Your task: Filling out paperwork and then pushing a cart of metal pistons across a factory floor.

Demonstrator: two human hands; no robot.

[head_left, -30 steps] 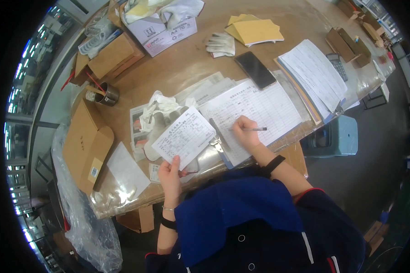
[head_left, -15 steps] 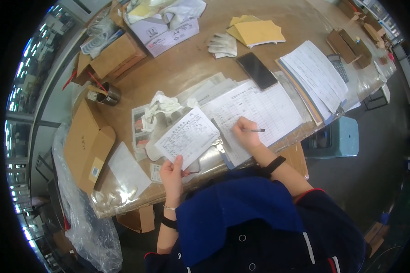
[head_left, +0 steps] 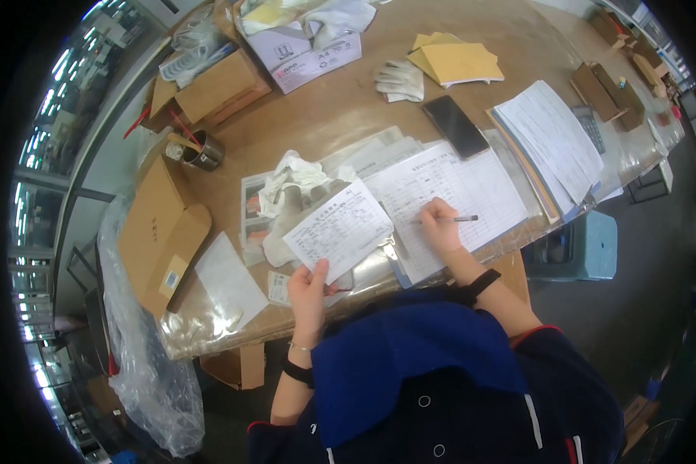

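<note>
Little has moved since a second ago: the left hand (head_left: 309, 286) still pinches the small printed slip (head_left: 339, 230) above its fingers, while the right hand (head_left: 439, 226), fingers clamped on the pen (head_left: 455, 220), keeps writing on the large form (head_left: 456, 193) beneath them.

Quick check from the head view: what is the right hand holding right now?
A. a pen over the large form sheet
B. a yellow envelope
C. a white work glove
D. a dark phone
A: the right hand grips a pen over the large form sheet, while the left hand holds up a smaller printed slip.
</note>
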